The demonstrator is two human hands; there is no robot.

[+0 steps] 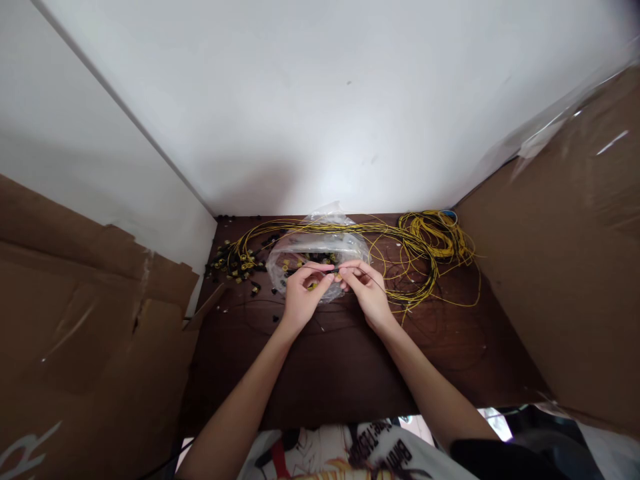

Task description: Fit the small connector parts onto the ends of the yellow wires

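Note:
My left hand [306,294] and my right hand [367,293] meet over the middle of the table, each closed in a pinch. Between their fingertips is a small black connector [333,271] on a thin dark wire, which runs out past both hands. Its finer details are too small to make out. Directly behind and beneath the hands lies a clear plastic bag [280,257], open toward me, holding several black and yellow pieces. Fingers hide part of the bag's contents.
A bundle of yellow wires [350,228] arches behind the bag, from loose black and yellow connectors [243,263] at left to a coil [435,237] at right. Cardboard [95,333] flanks the dark table [345,373] on the left, more cardboard [565,267] on the right. A white wall [320,100] stands behind.

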